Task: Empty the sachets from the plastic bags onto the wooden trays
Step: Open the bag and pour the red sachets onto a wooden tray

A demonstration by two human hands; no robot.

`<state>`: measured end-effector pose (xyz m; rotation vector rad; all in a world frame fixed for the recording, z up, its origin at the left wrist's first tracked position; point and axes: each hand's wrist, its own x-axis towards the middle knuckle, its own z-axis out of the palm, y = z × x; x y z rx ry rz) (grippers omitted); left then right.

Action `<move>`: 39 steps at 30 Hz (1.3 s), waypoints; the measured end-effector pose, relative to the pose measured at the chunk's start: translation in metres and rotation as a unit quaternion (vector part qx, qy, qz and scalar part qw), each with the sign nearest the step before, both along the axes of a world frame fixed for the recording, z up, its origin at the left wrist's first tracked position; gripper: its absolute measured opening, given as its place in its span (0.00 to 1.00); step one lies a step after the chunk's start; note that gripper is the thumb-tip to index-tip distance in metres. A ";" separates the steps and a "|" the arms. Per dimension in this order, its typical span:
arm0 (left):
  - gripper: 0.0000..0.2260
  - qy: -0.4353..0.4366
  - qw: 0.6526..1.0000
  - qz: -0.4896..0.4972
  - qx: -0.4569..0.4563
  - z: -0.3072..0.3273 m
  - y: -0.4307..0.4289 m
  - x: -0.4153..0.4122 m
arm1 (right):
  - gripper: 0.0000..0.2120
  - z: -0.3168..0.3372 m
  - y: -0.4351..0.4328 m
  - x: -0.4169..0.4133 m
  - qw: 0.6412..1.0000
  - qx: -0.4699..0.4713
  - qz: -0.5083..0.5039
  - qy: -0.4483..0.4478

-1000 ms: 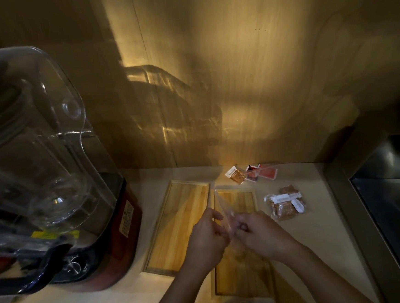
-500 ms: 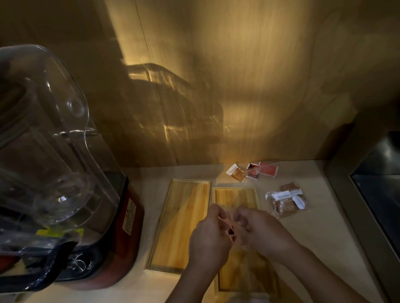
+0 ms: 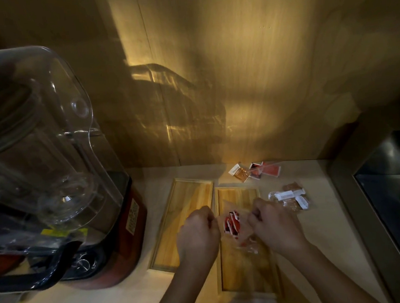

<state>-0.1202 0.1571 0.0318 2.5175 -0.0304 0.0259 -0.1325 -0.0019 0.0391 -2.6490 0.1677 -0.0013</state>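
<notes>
Two wooden trays lie side by side on the counter, the left tray (image 3: pixel 186 200) and the right tray (image 3: pixel 236 196). Above the right tray my left hand (image 3: pixel 197 237) and my right hand (image 3: pixel 275 226) each pinch one side of a clear plastic bag (image 3: pixel 244 231), which is stretched between them. Red and white sachets (image 3: pixel 232 223) show inside the bag. A second bag of brown sachets (image 3: pixel 290 198) lies to the right of the trays. A third bag with red and brown sachets (image 3: pixel 255 171) lies by the wall.
A large blender (image 3: pixel 52 175) with a clear cover and red base stands at the left, close to the left tray. A wooden wall (image 3: pixel 236 76) backs the counter. A steel sink (image 3: pixel 394 196) sits at the right.
My hands have pulled apart, spreading the clear bag open over the right tray. The red sachets inside have come into view between them.
</notes>
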 end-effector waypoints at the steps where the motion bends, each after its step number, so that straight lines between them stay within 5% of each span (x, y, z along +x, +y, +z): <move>1: 0.04 -0.007 1.000 0.012 -0.003 0.001 0.004 0.002 | 0.10 0.001 -0.004 0.001 1.000 0.005 -0.019 0.002; 8: 0.09 0.050 0.996 -0.057 -0.036 0.001 -0.002 0.003 | 0.07 -0.002 -0.003 0.002 0.995 0.072 0.041 0.063; 12: 0.05 0.057 0.992 -0.103 -0.042 -0.004 -0.008 0.003 | 0.06 -0.002 0.004 0.001 0.993 0.006 0.094 0.065; 23: 0.04 -0.134 0.989 -0.064 0.017 0.006 -0.007 0.016 | 0.15 0.011 -0.002 0.002 0.998 0.050 -0.021 -0.020; 28: 0.23 0.084 0.989 -0.100 -0.066 0.017 -0.009 0.001 | 0.16 0.009 -0.010 0.004 0.988 0.101 -0.116 -0.003; 30: 0.27 0.144 0.975 -0.171 -0.020 0.018 -0.013 -0.011 | 0.14 0.007 -0.016 0.005 0.986 0.095 -0.134 0.015; 33: 0.19 0.113 0.963 -0.220 0.102 0.012 -0.019 -0.020 | 0.05 0.003 -0.024 0.007 0.988 0.103 -0.115 0.027; 36: 0.10 0.065 0.967 -0.216 0.122 0.007 -0.015 -0.017 | 0.32 0.002 -0.031 0.009 0.986 0.154 -0.051 0.040; 37: 0.09 0.051 0.966 -0.223 0.120 0.006 -0.013 -0.015 | 0.33 0.001 -0.033 0.011 0.988 0.142 -0.033 0.049; 39: 0.08 0.021 0.966 -0.227 0.121 0.007 -0.008 -0.010 | 0.20 0.003 -0.037 0.013 0.992 0.102 -0.017 0.075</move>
